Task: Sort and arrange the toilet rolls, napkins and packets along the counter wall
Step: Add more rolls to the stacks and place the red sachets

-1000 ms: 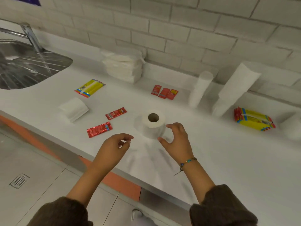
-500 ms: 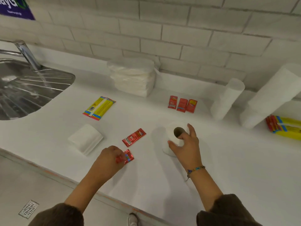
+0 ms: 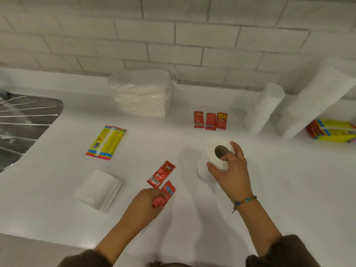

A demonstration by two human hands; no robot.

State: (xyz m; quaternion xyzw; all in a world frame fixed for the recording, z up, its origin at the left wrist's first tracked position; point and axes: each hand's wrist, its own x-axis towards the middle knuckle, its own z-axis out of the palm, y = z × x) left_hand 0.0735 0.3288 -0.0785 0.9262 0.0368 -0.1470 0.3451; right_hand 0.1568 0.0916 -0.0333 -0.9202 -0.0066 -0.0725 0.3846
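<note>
Your left hand (image 3: 148, 201) gripped a red sachet (image 3: 167, 192) with blue lettering. Beside it lay another red sachet (image 3: 161, 174) with a white barcode panel. Your right hand (image 3: 230, 171) gripped a white toilet roll (image 3: 211, 160) with a brown core. Centre left, the yellow packet (image 3: 106, 142) had red ends and, perhaps, blue-green edging. On your right wrist, the bracelet (image 3: 244, 201) showed blue and gold beads.

**White counter under a tiled wall**

On the counter (image 3: 289, 189) lie a yellow packet (image 3: 106, 142), a folded napkin stack (image 3: 98, 190), a red sachet (image 3: 161, 174), three red sachets in a row (image 3: 210, 120), a wrapped napkin pile (image 3: 142, 95), a toilet roll (image 3: 212, 161) and yellow packets (image 3: 332, 131) at the right.
</note>
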